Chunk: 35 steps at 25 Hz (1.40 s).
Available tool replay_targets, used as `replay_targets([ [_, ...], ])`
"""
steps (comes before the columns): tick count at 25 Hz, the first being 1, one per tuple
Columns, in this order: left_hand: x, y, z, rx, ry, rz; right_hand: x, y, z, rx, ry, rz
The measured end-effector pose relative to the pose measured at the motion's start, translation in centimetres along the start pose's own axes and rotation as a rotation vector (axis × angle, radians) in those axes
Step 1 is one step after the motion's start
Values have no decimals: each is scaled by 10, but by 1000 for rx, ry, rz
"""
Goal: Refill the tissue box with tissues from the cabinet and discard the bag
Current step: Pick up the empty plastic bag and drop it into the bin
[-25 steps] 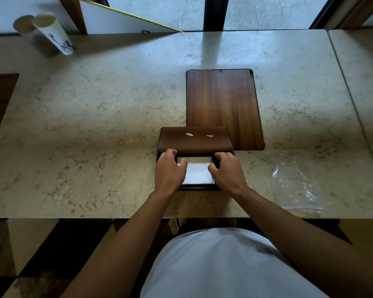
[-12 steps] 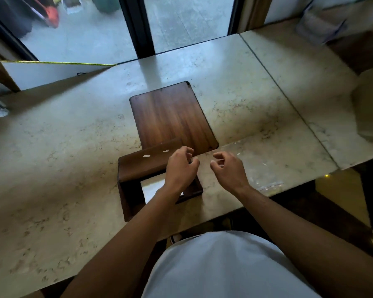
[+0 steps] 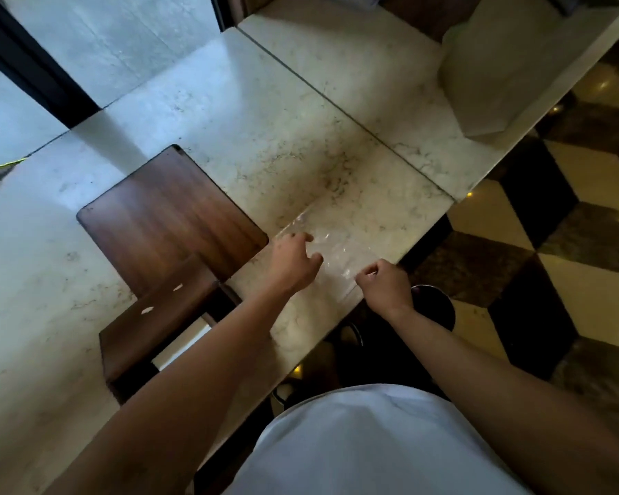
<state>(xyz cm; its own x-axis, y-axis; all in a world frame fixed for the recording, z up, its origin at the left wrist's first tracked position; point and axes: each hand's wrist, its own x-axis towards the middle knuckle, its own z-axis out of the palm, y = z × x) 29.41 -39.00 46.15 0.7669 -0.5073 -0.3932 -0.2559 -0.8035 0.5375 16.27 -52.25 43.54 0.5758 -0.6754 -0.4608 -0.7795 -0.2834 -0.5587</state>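
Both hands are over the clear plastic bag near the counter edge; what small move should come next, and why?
Probably close both hands on the clear plastic bag and lift it. The left hand and right hand sit at its two sides, fingers curled, with no firm grip evident. The bag lies flat and looks empty on the marble counter, and the wooden tissue box shows white inside.

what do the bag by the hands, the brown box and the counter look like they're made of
Crinkled clear bag: thin plastic film, judging by glossy wrinkles and stone showing through. Dark brown tissue box: apparently wood, visible grain, satin finish. Pale veined countertop: looks like polished marble or similar stone.
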Motion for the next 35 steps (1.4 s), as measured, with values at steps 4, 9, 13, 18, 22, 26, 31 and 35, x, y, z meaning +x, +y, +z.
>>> replay_targets([
  [4, 22, 1, 18, 123, -50, -39, 13, 19, 1, -16, -7, 126],
  [9, 36, -3, 30, 225, -119, -111, 27, 26, 6, -65, -104, 262],
  [13, 43, 1, 38, 261, -84, -167, 34, 37, 4, -41, -148, 301],
  [18, 47, 8, 36, 367, 45, -143, 38, 40, -1, -41, -211, 298],
  [22, 49, 11, 33, 200, 153, -257, 39, 45, -8, 21, -178, 270],
  [26, 42, 10, 28, -68, 189, -338, 40, 51, -14, 43, -130, 245],
  [31, 21, 5, 24, -275, 169, -314, 38, 50, -15, 75, -105, 218],
  [35, 1, -3, 22, -462, 191, -342, 36, 45, -16, 203, -57, 153],
])
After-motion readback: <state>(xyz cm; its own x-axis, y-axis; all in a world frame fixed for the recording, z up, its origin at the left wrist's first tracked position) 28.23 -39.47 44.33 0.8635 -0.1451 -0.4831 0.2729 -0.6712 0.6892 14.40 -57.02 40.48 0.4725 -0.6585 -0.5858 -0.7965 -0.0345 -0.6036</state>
